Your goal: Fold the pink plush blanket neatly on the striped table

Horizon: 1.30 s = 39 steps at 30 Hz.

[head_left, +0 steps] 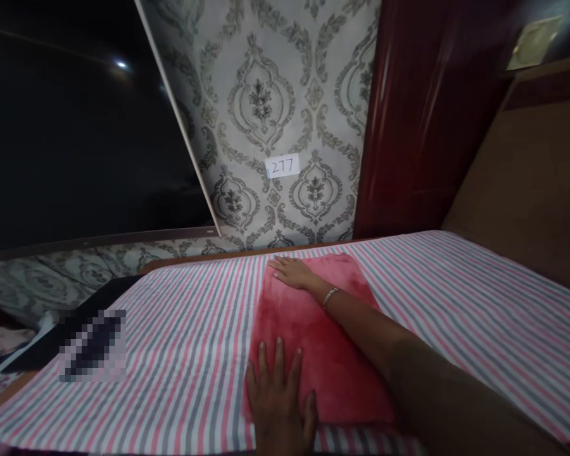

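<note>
A red plush cloth (332, 354), roughly rectangular, lies flat on a striped sheet (194, 329) of pink, grey and white. My left hand (280, 399) rests palm down on the cloth's near left part, its fingers spread and pointing away from me. At the far left corner of the cloth, my right hand (292, 272) lies flat with fingers stretched to the left, and a silver bracelet (330, 297) circles that wrist. The right forearm crosses over the cloth and hides part of its right side.
A large dark television screen (76, 126) stands at the left. Behind the sheet is a patterned wall (261, 82) with a paper label (282, 166) reading 277. A dark red wooden panel (413, 126) and a brown board (527, 183) rise at the right. A blurred patch (92, 345) covers something at left.
</note>
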Available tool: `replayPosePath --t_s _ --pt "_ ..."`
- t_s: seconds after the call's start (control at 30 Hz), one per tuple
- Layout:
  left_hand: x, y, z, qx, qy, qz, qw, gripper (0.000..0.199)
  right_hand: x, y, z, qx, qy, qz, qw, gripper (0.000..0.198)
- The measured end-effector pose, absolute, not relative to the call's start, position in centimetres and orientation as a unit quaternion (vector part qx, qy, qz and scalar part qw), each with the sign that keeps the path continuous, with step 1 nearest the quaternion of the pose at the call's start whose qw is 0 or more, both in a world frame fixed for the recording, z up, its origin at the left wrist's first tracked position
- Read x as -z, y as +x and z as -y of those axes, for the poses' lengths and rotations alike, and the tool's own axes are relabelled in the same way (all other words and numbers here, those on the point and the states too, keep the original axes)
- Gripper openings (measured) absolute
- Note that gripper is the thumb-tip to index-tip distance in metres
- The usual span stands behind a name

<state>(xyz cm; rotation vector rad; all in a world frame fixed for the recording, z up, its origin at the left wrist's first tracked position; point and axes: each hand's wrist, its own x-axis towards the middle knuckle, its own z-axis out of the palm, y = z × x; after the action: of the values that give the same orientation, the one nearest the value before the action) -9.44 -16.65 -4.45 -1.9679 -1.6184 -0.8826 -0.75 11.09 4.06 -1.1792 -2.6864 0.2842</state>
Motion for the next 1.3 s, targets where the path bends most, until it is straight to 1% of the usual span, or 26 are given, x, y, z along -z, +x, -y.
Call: replayPosePath --t_s 0.13,0.3,0.37,0.47,0.53,0.6,0.7,0.8,0.93,1.07,1.2,1.3 --pt "3.8 -9.6 16.8 0.309 -0.718 0.583 0.222 0.057 -5.6 2.3 -8.4 -0.08 -0.393 0.91 0.107 0.058" --pt "2.4 -9.1 16.8 0.309 -0.711 0.592 0.219 0.048 -5.9 10.5 -4.2 -0.078 -0.433 0.893 0.096 0.059" --pt "1.6 -7.4 17.0 0.31 -0.731 0.572 0.207 0.051 -5.5 13.4 -3.1 -0.072 -0.459 0.881 0.085 0.06" --pt "0.8 -3.1 17.5 0.304 -0.799 0.493 0.165 0.06 -4.6 15.7 -2.6 -0.068 -0.476 0.872 0.086 0.062" --pt "1.3 -0.2 17.7 0.294 -0.833 0.445 0.147 0.066 -3.9 15.9 -2.8 -0.071 -0.473 0.874 0.09 0.062" --pt "2.6 1.8 17.7 0.298 -0.837 0.432 0.156 0.07 -3.1 15.5 -3.4 -0.076 -0.472 0.873 0.097 0.063" --pt "4.9 2.7 17.3 0.33 -0.816 0.43 0.199 0.064 -2.2 14.6 -4.9 -0.073 -0.486 0.865 0.1 0.061" --pt "6.1 2.4 16.9 0.345 -0.815 0.413 0.216 0.058 -1.9 14.1 -6.8 -0.064 -0.504 0.855 0.101 0.059" --pt "6.7 2.4 16.5 0.377 -0.8 0.409 0.227 0.052 -2.0 13.6 -9.3 -0.085 -0.542 0.829 0.109 0.058" --pt "7.3 2.8 16.4 0.381 -0.79 0.422 0.231 0.049 -1.8 13.5 -11.2 -0.102 -0.564 0.812 0.109 0.061" --pt "7.3 2.8 16.7 0.369 -0.793 0.44 0.202 0.052 -1.7 13.6 -11.8 -0.112 -0.57 0.807 0.106 0.061" --pt "6.5 2.5 17.3 0.338 -0.807 0.449 0.181 0.056 -2.5 13.5 -11.5 -0.121 -0.582 0.798 0.101 0.062"
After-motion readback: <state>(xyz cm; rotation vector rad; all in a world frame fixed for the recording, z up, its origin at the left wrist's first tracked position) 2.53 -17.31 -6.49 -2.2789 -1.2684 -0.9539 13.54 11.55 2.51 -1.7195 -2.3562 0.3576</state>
